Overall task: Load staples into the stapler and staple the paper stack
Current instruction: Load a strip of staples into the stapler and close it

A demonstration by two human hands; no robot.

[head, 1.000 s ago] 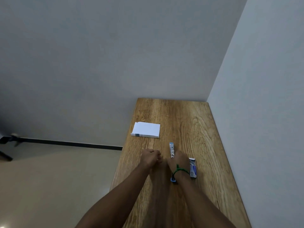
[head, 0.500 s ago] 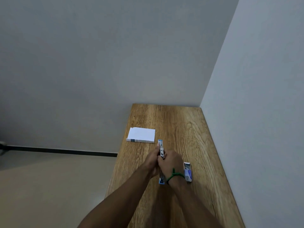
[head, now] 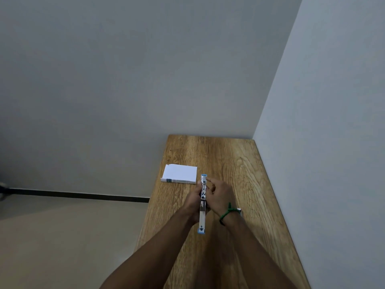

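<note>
A light-blue and metal stapler (head: 202,215) lies swung open flat, stretched lengthwise along the wooden table (head: 239,163). My left hand (head: 192,200) grips its left side near the hinge. My right hand (head: 218,195), with a green band on the wrist, pinches at the far half of the stapler; whether a staple strip is between the fingers I cannot tell. The white paper stack (head: 179,174) lies flat at the table's left edge, just beyond my hands. Only a corner of the staple box (head: 240,210) shows behind my right wrist.
The table stands in a corner, with a wall along its right side and another at its far end. Its left edge drops off to the floor. Bare wood stretches beyond the paper stack and on the near side of the stapler.
The hands have come together on the stapler. It has shifted left and now lies open full length, and my right wrist now hides most of the staple box.
</note>
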